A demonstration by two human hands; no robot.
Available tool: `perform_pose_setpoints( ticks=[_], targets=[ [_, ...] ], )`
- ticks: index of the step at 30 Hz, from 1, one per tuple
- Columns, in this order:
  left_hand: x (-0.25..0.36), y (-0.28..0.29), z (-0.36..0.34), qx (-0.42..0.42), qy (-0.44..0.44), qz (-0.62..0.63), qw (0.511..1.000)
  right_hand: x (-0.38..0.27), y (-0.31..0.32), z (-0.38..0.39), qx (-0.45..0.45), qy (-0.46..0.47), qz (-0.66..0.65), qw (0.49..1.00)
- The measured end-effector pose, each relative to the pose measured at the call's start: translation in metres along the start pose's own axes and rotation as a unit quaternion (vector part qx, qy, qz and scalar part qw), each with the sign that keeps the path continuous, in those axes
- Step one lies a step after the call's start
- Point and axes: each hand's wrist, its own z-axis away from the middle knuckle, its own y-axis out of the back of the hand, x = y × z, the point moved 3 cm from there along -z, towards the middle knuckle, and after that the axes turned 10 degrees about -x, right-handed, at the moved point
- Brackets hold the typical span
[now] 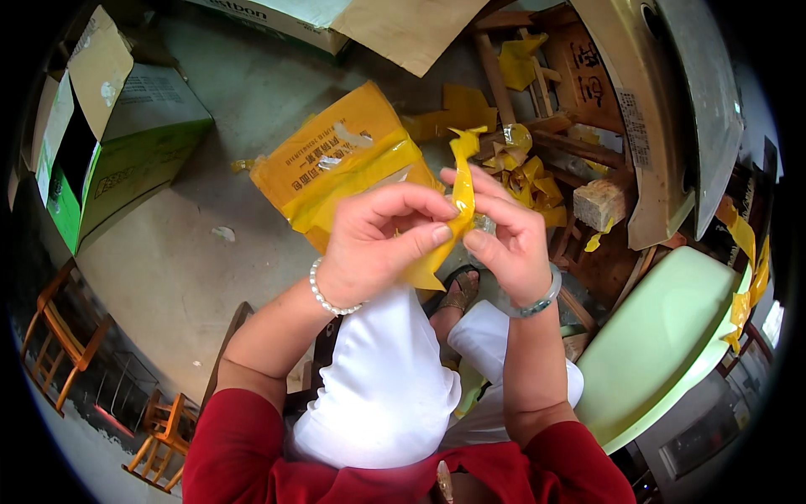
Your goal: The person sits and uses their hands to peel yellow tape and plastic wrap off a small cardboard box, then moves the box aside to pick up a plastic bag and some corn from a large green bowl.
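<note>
A crumpled strip of glossy yellow packing tape (463, 181) stands upright between my hands, with a lower piece spreading out beneath them. My left hand (374, 235), with a beaded bracelet at the wrist, pinches the strip between thumb and forefinger. On the other side my right hand (514, 248), wearing a pale bangle, has its fingers closed around the tape. Behind my hands lies a flattened brown cardboard piece (323, 139) with dark print and yellow tape across it. My hands hide its near right part.
An opened green-and-brown carton (138, 130) lies at the left. Wooden frames (579, 147) and tape scraps (533, 181) lie at the right, beside a pale green plastic tub (655, 344). Another box (277, 21) stands at the far edge. Small wooden chairs (63, 323) stand at lower left.
</note>
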Motion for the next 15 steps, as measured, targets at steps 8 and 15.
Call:
perform_pose_setpoints(
  ticks=[8, 15],
  targets=[
    [-0.007, -0.001, 0.001, -0.015, -0.009, -0.052, 0.999, 0.007, 0.001, 0.007, -0.010, 0.018, -0.138, 0.990],
    [-0.009, -0.006, 0.003, -0.008, -0.003, -0.051, 0.999, 0.005, 0.006, 0.014, -0.011, 0.026, -0.174, 0.984]
  ],
)
